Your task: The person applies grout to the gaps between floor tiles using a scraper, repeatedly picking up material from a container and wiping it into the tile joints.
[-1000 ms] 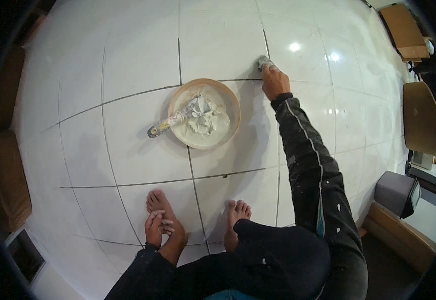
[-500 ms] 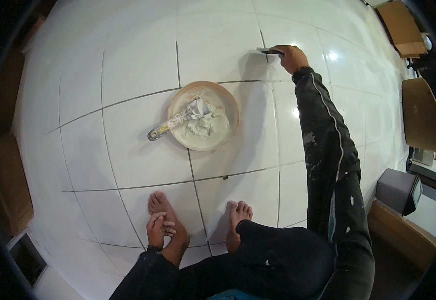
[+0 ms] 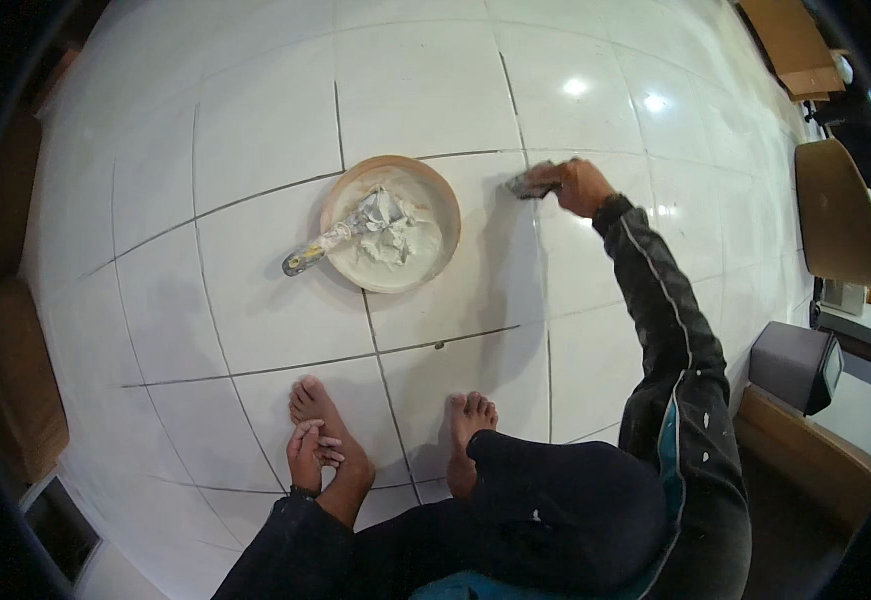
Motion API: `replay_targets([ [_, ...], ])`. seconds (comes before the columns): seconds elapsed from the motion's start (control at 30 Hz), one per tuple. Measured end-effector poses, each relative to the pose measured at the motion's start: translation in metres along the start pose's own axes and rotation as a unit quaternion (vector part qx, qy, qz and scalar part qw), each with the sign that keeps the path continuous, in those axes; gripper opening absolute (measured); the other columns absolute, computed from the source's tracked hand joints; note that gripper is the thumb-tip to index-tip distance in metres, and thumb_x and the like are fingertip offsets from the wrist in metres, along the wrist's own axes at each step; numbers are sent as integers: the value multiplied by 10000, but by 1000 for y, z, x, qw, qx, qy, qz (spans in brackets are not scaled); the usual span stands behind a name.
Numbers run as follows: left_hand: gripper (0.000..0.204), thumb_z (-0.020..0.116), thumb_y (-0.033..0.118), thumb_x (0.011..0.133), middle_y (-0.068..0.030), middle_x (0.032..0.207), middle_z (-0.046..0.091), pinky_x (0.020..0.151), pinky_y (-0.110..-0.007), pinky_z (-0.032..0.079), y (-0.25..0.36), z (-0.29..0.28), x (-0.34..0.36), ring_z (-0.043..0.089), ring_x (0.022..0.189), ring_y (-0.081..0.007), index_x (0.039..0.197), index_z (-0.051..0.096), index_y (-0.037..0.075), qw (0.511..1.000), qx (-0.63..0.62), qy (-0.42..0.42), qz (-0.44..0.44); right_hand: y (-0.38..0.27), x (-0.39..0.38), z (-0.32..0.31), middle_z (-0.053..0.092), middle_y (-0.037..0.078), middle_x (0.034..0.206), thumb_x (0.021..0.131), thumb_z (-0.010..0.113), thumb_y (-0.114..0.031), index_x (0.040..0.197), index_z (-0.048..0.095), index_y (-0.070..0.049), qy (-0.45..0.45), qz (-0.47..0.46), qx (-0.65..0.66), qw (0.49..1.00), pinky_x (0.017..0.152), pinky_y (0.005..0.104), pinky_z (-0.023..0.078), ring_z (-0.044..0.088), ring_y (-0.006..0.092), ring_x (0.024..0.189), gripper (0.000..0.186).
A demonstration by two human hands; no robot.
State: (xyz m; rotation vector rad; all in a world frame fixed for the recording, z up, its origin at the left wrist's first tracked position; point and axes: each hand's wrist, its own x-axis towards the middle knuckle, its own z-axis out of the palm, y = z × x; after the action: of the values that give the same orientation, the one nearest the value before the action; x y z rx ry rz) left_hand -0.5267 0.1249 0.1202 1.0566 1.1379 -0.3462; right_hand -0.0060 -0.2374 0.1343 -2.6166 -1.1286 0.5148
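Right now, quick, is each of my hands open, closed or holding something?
Left hand: loosely open, nothing visibly held, near the bare left foot.
Right hand: closed on a flat greyish hand tool, details blurred.

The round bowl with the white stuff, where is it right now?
In the head view, the round bowl is on the tiled floor just left of the middle, beyond the bare feet and left of the right hand.

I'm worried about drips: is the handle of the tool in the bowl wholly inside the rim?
No, the handle crosses the rim of the bowl and sticks out over the tiles.
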Motion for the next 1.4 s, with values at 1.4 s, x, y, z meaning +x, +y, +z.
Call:
replay_targets([
  [1.4, 244, 487, 230, 1012, -142, 829, 690, 510, -294, 542, -6, -8, 0, 648, 558, -199, 1188, 544, 71, 999, -40, -16, -2, 54, 122, -32, 712, 133, 1071, 720, 565, 34, 1069, 745, -170, 97, 110, -23, 989, 918, 383, 544, 673, 314, 1008, 443],
])
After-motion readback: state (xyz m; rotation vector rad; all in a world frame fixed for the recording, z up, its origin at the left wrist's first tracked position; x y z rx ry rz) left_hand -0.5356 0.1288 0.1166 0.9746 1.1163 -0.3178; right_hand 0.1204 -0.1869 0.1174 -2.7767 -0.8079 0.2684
